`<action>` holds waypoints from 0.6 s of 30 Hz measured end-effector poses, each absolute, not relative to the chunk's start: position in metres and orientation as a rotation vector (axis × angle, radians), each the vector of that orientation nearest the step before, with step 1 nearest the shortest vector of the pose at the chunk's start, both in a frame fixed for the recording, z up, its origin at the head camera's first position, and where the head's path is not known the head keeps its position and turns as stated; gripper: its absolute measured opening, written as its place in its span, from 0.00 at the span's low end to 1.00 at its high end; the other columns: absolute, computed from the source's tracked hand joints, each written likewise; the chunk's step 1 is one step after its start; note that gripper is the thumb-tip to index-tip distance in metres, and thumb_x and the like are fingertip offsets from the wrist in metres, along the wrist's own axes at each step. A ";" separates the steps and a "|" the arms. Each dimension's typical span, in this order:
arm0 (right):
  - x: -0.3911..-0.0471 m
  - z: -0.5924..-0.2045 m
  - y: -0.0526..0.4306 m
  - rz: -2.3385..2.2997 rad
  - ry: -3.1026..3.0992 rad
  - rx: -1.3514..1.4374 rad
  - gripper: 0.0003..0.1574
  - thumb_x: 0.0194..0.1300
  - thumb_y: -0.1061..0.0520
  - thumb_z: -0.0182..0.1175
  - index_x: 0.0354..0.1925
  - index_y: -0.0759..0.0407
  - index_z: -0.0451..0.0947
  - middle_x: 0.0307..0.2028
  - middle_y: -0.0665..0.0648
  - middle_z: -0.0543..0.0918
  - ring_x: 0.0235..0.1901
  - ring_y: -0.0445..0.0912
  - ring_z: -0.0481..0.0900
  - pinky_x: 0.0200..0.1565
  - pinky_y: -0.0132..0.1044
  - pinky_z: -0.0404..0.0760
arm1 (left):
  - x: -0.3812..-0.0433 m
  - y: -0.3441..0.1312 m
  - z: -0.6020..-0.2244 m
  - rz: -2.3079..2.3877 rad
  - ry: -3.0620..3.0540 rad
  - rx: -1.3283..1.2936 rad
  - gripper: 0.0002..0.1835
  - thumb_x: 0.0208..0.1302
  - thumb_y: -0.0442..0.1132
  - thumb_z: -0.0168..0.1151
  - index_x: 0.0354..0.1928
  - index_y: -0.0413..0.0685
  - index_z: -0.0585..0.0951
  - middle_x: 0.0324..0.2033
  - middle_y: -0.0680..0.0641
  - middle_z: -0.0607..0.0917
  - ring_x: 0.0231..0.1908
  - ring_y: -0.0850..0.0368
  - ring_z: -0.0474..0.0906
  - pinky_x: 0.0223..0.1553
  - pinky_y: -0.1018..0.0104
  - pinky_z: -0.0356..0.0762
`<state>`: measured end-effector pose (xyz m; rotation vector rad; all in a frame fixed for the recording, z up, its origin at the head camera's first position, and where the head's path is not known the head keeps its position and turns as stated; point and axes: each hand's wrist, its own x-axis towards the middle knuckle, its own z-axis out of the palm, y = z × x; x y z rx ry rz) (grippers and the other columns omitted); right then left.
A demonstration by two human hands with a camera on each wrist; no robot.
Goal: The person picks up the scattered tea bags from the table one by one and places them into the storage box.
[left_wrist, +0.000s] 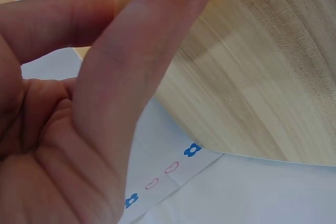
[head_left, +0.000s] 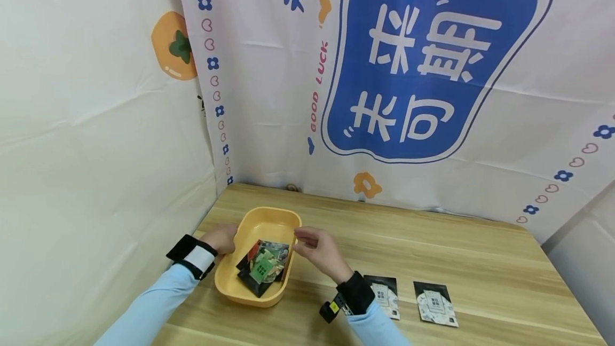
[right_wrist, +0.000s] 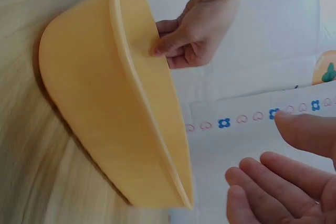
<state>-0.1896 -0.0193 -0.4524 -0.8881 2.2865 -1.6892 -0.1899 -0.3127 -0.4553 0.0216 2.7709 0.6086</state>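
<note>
As I watch the feed, left hand (head_left: 222, 238) pinches the yellow tub (head_left: 271, 226) by its rim at 10 o'clock, thumb inside; likely steadying it. Left wrist view crops the fingertips. Tub's on the table (head_left: 317, 324), packet pile (head_left: 264, 265) toward its 5-to-6 o'clock end, overlapped, so I can't count it; in the right wrist view, the tub wall hides it. Right hand (head_left: 322, 252) hangs off the 2 o'clock wall, fingers loosely spread, nothing held. Between 3 and 4 o'clock, nearer packet (head_left: 391, 295) and farther packet (head_left: 435, 304) lie flat, apart, probably for single access. Wrist strap (head_left: 356, 292) partly covers the nearer.
</note>
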 end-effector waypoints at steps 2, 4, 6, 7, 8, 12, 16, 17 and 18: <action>-0.188 -0.453 -0.010 -1.673 2.299 -0.892 0.26 0.68 0.65 0.60 0.62 0.73 0.72 0.59 0.74 0.78 0.61 0.67 0.76 0.62 0.57 0.76 | -0.190 -0.312 -0.455 0.612 2.778 0.036 0.14 0.50 0.18 0.51 0.39 0.35 0.78 0.21 0.46 0.78 0.13 0.60 0.71 0.13 0.75 0.67; -0.187 -0.456 0.000 -1.647 2.307 -0.892 0.27 0.69 0.62 0.61 0.63 0.70 0.71 0.61 0.72 0.77 0.62 0.65 0.75 0.64 0.56 0.75 | -0.190 -0.312 -0.454 0.617 2.779 0.036 0.14 0.49 0.18 0.51 0.38 0.35 0.78 0.21 0.46 0.78 0.12 0.60 0.70 0.13 0.75 0.66; -0.185 -0.458 0.011 -1.608 2.326 -0.872 0.28 0.69 0.59 0.61 0.64 0.67 0.71 0.62 0.69 0.77 0.63 0.62 0.75 0.65 0.55 0.75 | -0.191 -0.313 -0.452 0.623 2.781 0.042 0.15 0.48 0.18 0.50 0.39 0.35 0.77 0.22 0.46 0.79 0.13 0.59 0.71 0.13 0.75 0.66; -0.184 -0.459 0.016 -1.588 2.337 -0.859 0.29 0.69 0.58 0.61 0.65 0.66 0.71 0.63 0.68 0.77 0.64 0.61 0.75 0.65 0.54 0.75 | -0.192 -0.313 -0.452 0.627 2.779 0.038 0.16 0.48 0.18 0.50 0.39 0.35 0.77 0.22 0.46 0.79 0.13 0.59 0.72 0.13 0.75 0.66; -0.183 -0.460 0.021 -1.567 2.347 -0.847 0.29 0.69 0.58 0.61 0.65 0.65 0.71 0.63 0.67 0.76 0.64 0.60 0.75 0.65 0.53 0.75 | -0.192 -0.313 -0.452 0.620 2.780 0.038 0.16 0.48 0.18 0.50 0.40 0.35 0.78 0.22 0.46 0.79 0.13 0.59 0.72 0.12 0.74 0.67; -0.179 -0.461 0.037 -1.479 2.421 -0.805 0.30 0.68 0.56 0.63 0.65 0.64 0.71 0.63 0.66 0.77 0.64 0.59 0.75 0.64 0.53 0.76 | -0.194 -0.312 -0.451 0.595 2.779 0.039 0.16 0.48 0.18 0.51 0.40 0.35 0.78 0.22 0.46 0.79 0.14 0.57 0.74 0.12 0.74 0.67; -0.173 -0.463 0.055 -1.386 2.486 -0.767 0.31 0.66 0.57 0.64 0.65 0.64 0.72 0.63 0.66 0.77 0.63 0.60 0.76 0.62 0.54 0.77 | -0.193 -0.311 -0.452 0.578 2.778 0.041 0.14 0.49 0.18 0.51 0.38 0.35 0.78 0.21 0.46 0.78 0.14 0.58 0.73 0.12 0.74 0.67; -0.172 -0.463 0.059 -1.368 2.491 -0.757 0.32 0.66 0.57 0.64 0.65 0.64 0.71 0.63 0.67 0.77 0.64 0.60 0.75 0.62 0.54 0.77 | -0.192 -0.311 -0.453 0.573 2.783 0.047 0.14 0.49 0.19 0.51 0.37 0.35 0.78 0.21 0.47 0.78 0.14 0.58 0.73 0.13 0.74 0.67; -0.170 -0.464 0.064 -1.352 2.497 -0.745 0.32 0.66 0.57 0.64 0.66 0.64 0.71 0.64 0.67 0.76 0.64 0.61 0.75 0.62 0.55 0.77 | -0.192 -0.311 -0.454 0.574 2.787 0.054 0.14 0.48 0.18 0.51 0.37 0.35 0.78 0.21 0.47 0.78 0.14 0.59 0.72 0.13 0.74 0.67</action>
